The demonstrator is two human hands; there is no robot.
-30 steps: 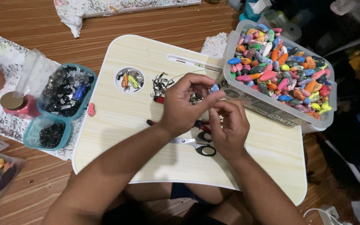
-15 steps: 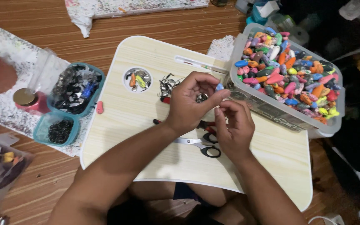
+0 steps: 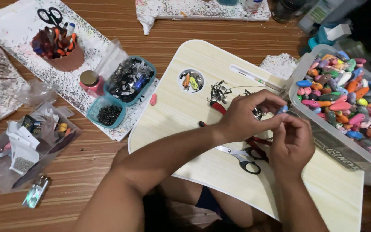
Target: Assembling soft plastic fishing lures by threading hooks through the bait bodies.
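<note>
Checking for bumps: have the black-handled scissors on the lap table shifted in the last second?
No. The black-handled scissors lie in the same spot on the pale wooden lap table, below the hands; only the camera moved.

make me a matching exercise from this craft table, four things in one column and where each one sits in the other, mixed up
Things:
1. scissors with black handles
2. clear tub of colourful oval pieces
3. small pink piece
4. small teal tray of dark bits

Places:
A. on the speckled mat, left of the lap desk
B. at the lap desk's left edge
C. on the lap desk, under the wrists
D. at the lap desk's right side, beside the right hand

Pairs: 1-C, 2-D, 3-B, 4-A
</note>
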